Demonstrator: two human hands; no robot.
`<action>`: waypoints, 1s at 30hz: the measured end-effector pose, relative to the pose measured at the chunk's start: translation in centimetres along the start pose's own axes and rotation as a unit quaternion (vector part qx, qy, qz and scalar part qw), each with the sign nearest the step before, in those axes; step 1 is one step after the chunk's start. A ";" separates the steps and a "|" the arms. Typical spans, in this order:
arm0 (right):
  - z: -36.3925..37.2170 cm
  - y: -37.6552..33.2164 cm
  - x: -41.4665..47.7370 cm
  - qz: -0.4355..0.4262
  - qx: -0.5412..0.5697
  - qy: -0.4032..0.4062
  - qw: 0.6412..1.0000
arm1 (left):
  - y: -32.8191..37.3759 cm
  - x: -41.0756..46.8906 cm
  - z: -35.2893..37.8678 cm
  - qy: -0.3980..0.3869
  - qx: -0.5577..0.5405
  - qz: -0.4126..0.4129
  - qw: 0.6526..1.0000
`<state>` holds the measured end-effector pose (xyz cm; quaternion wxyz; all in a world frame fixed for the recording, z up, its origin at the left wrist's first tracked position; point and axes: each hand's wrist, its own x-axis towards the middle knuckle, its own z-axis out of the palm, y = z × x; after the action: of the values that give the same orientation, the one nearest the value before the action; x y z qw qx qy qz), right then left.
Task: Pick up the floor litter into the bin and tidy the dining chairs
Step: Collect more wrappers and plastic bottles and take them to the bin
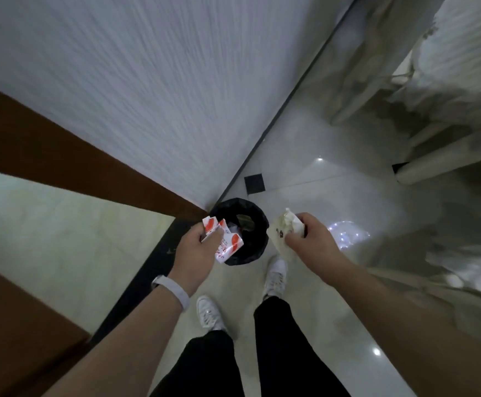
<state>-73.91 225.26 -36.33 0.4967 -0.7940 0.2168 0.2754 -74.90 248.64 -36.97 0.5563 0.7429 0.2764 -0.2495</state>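
This is an indoor dining room, though whether in a restaurant or a home cannot be told. At the upper right stand pale chairs (459, 61) draped in white cloth, blurred. The floor (319, 179) is glossy pale tile with a small black inset (254, 183) and glints of lamps. A grey textured wall (147, 81) fills the upper left, edged by a brown wood band (61, 144). A black-lined bin (257, 222) sits in the corner at centre.
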 end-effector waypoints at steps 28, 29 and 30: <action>19.2 26.8 27.4 -0.055 -0.280 -0.101 0.953 | -28.2 30.7 8.2 -0.092 0.289 0.011 0.953; 18.6 26.3 27.0 -0.067 -0.298 -0.100 0.947 | -27.5 30.2 8.1 -0.087 0.298 0.021 0.950; 17.9 25.7 26.6 -0.078 -0.314 -0.098 0.941 | -26.6 29.5 8.0 -0.085 0.309 0.031 0.947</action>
<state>-73.71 229.03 -77.27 0.2607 -0.8933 0.0068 0.3661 -72.39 250.96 -77.40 0.3286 0.8624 0.1149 -0.3676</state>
